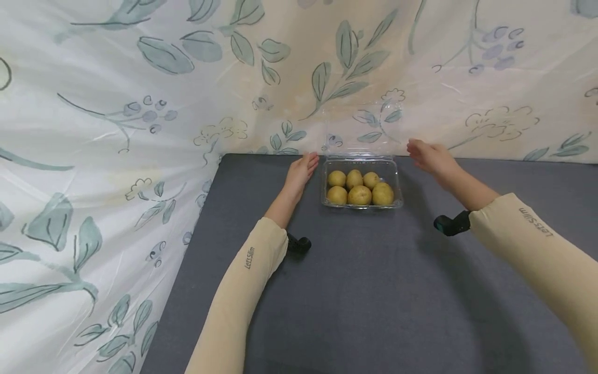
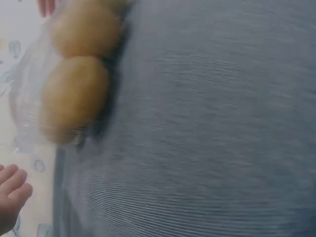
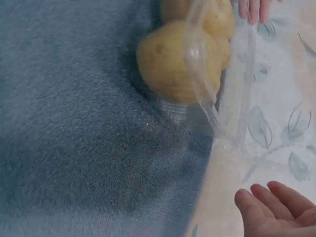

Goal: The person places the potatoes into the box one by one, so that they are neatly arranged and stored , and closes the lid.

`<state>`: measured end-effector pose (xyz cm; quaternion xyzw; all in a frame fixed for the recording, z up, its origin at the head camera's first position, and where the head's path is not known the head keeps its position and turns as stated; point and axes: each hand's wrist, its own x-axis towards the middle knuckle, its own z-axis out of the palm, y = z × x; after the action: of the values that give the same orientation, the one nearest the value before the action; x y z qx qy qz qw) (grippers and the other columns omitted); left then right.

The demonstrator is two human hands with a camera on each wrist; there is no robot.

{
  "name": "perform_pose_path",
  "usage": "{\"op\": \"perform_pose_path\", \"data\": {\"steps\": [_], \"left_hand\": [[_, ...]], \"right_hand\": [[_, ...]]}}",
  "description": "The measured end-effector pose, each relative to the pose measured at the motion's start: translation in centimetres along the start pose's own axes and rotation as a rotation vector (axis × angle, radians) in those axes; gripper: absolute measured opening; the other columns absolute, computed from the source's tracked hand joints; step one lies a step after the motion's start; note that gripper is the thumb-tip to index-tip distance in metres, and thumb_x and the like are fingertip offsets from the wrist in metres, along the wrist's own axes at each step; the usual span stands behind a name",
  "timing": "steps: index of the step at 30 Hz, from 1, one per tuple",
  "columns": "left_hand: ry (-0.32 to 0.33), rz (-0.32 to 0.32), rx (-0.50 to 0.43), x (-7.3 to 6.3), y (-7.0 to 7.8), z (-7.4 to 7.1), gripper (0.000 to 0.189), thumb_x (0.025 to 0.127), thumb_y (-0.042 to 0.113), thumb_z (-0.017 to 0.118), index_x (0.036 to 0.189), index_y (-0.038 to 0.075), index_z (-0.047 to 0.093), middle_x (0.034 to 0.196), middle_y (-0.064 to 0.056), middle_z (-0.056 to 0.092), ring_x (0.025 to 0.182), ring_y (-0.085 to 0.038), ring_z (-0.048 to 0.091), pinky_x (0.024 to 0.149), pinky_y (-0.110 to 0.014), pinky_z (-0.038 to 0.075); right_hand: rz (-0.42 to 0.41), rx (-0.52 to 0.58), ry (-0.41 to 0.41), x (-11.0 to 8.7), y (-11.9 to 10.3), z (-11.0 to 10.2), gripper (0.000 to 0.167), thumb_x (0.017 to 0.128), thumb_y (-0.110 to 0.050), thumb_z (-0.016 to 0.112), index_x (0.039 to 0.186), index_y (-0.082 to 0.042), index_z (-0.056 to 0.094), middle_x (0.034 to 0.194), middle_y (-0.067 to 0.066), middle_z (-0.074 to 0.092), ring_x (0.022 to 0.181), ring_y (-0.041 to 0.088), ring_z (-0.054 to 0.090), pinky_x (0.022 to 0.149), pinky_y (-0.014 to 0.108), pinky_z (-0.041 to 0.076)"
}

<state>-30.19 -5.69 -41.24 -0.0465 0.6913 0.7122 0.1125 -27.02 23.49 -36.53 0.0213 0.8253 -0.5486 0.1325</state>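
Observation:
A clear plastic clamshell box (image 1: 329, 203) stands on the dark table with its transparent lid (image 1: 362, 124) raised at the back. Inside lie several yellow potatoes (image 1: 359, 196) in two rows. My left hand (image 1: 301, 174) is just left of the box, fingers extended and apart from it. To the right of the box, my right hand (image 1: 432, 158) is held near the raised lid, its fingers relaxed and holding nothing. The right wrist view shows the right hand (image 3: 276, 210) palm up beside the box's corner. In the blurred left wrist view, the left hand (image 2: 12, 195) is at the lower left.
The dark grey tabletop (image 1: 355, 291) spreads in front of the box. Behind and to the left hangs a white curtain (image 1: 261, 78) with a leaf print, close to the table's back edge. Black wrist cameras (image 1: 452, 223) stick out from both sleeves.

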Motion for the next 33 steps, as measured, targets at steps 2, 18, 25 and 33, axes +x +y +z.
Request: {"op": "perform_pose_path", "data": {"steps": [2, 18, 25, 33], "left_hand": [[0.000, -0.003, -0.005, 0.5, 0.6, 0.1, 0.049, 0.103, 0.031, 0.026, 0.136, -0.001, 0.043, 0.137, -0.014, 0.046, 0.129, -0.023, 0.041, 0.110, -0.032, 0.030], [0.084, 0.042, 0.025, 3.2, 3.2, 0.8, 0.045, 0.103, 0.030, 0.031, 0.131, 0.001, 0.050, 0.131, -0.013, 0.052, 0.122, -0.018, 0.049, 0.105, -0.027, 0.036], [0.136, 0.144, -0.024, 3.6, 4.3, 1.9, 0.042, 0.102, 0.027, 0.035, 0.124, -0.001, 0.056, 0.122, -0.015, 0.059, 0.113, -0.020, 0.057, 0.099, -0.024, 0.042], [0.205, 0.206, -0.110, 2.8, 4.2, 2.3, 0.035, 0.099, 0.020, 0.044, 0.116, -0.005, 0.062, 0.112, -0.017, 0.064, 0.105, -0.025, 0.062, 0.089, -0.022, 0.049]], "right_hand": [[0.020, 0.038, 0.004, 0.4, 0.1, -0.2, 0.078, 0.096, -0.054, 0.027, 0.144, 0.007, 0.016, 0.150, 0.020, 0.016, 0.138, 0.030, 0.019, 0.112, 0.041, 0.021], [0.028, 0.115, 0.038, 2.7, -1.6, -0.5, 0.060, 0.102, -0.037, 0.012, 0.146, 0.004, 0.010, 0.152, 0.018, 0.011, 0.139, 0.027, 0.017, 0.113, 0.034, 0.018], [0.018, 0.100, 0.106, 3.3, -2.8, 0.1, 0.059, 0.102, -0.040, 0.017, 0.147, -0.002, 0.015, 0.152, 0.013, 0.019, 0.138, 0.022, 0.024, 0.112, 0.030, 0.022], [-0.011, 0.095, 0.144, 2.4, -3.2, 0.4, 0.059, 0.101, -0.042, 0.019, 0.145, -0.003, 0.026, 0.148, 0.014, 0.031, 0.133, 0.023, 0.034, 0.110, 0.030, 0.028]]}}
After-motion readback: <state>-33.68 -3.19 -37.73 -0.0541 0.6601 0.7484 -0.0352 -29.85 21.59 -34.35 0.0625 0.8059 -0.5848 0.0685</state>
